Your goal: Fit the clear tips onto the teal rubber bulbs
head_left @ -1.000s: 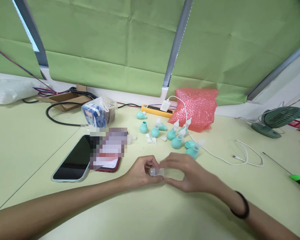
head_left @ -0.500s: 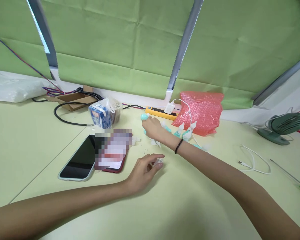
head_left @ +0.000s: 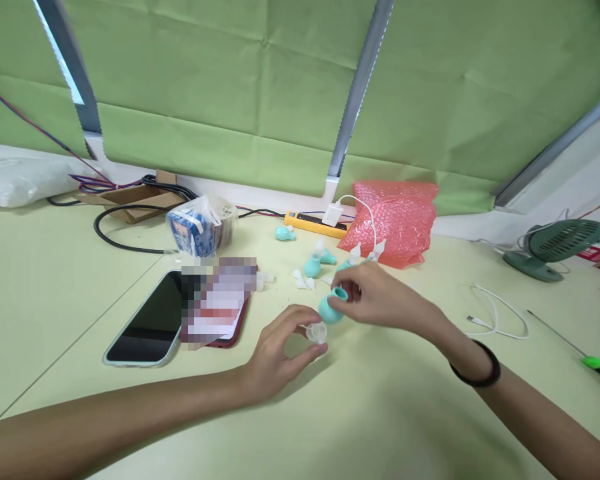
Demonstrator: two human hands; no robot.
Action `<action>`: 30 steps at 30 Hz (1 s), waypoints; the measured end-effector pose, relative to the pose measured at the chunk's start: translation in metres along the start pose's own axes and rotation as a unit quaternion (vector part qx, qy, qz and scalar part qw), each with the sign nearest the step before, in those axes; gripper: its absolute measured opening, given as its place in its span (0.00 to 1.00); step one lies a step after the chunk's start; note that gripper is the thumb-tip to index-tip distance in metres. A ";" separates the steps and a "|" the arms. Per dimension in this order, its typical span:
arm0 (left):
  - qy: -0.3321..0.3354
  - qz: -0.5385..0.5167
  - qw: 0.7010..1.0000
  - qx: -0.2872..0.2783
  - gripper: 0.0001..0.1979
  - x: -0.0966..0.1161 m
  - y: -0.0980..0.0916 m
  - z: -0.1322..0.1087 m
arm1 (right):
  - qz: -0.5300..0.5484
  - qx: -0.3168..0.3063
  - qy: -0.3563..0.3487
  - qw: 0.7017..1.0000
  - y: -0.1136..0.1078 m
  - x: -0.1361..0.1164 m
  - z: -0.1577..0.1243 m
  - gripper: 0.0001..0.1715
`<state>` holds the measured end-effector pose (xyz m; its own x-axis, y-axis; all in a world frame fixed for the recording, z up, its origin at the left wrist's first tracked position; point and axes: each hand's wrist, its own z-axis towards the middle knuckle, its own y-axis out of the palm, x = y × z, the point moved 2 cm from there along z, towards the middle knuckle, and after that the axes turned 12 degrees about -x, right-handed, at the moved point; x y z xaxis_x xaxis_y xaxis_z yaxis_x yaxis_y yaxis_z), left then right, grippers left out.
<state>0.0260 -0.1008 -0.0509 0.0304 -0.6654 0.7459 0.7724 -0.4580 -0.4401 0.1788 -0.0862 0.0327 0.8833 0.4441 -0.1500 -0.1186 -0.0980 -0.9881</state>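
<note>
Between the fingers and thumb of my left hand (head_left: 283,350) is a small clear plastic cup-like piece (head_left: 317,333). My right hand (head_left: 375,295) pinches a teal rubber bulb (head_left: 331,309) by its neck, its round opening tilted up. The bulb hangs just above and right of the clear piece, close to it. Behind the hands, another teal bulb (head_left: 312,267) stands upright with a clear top. More teal bulbs with pale nozzles lie partly hidden behind my right hand. Small white pieces (head_left: 303,280) are scattered on the table near them, and a teal bulb (head_left: 283,233) lies farther back.
Two phones, one dark-screened (head_left: 147,327) and one lit (head_left: 220,320), lie at the left. A plastic-wrapped blue pack (head_left: 195,227), a yellow power strip (head_left: 315,225) and pink bubble wrap (head_left: 393,223) line the back. At right are a green fan (head_left: 555,250), white cable (head_left: 500,320) and screwdriver (head_left: 597,365).
My right hand has come back from the far bulbs toward my left hand and now holds a teal bulb. My left hand keeps the clear piece, turned more into view.
</note>
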 end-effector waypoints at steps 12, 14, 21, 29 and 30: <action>0.006 -0.023 0.999 -0.027 0.11 0.002 0.005 -0.001 | 0.274 0.189 -0.085 0.939 0.066 0.003 -0.039 0.19; 0.011 -0.028 0.999 -0.027 0.09 0.002 0.005 -0.001 | 0.287 0.202 -0.104 0.931 0.067 -0.002 -0.039 0.13; -0.072 -0.003 0.994 -0.082 0.25 -0.004 0.005 0.006 | 0.505 0.195 -0.028 0.840 0.071 0.003 -0.037 0.08; -0.101 0.019 0.990 -0.101 0.08 0.001 0.003 0.013 | 0.576 0.133 -0.007 0.806 0.063 0.009 -0.042 0.11; -0.105 0.021 0.990 -0.089 0.08 0.001 0.002 0.012 | 0.569 0.127 -0.010 0.812 0.062 0.010 -0.043 0.11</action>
<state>0.0354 -0.0953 -0.0446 0.2068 -0.5573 0.8042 0.6439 -0.5413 -0.5407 0.1998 -0.1265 -0.0290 0.1282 0.2083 -0.9696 -0.9453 -0.2700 -0.1830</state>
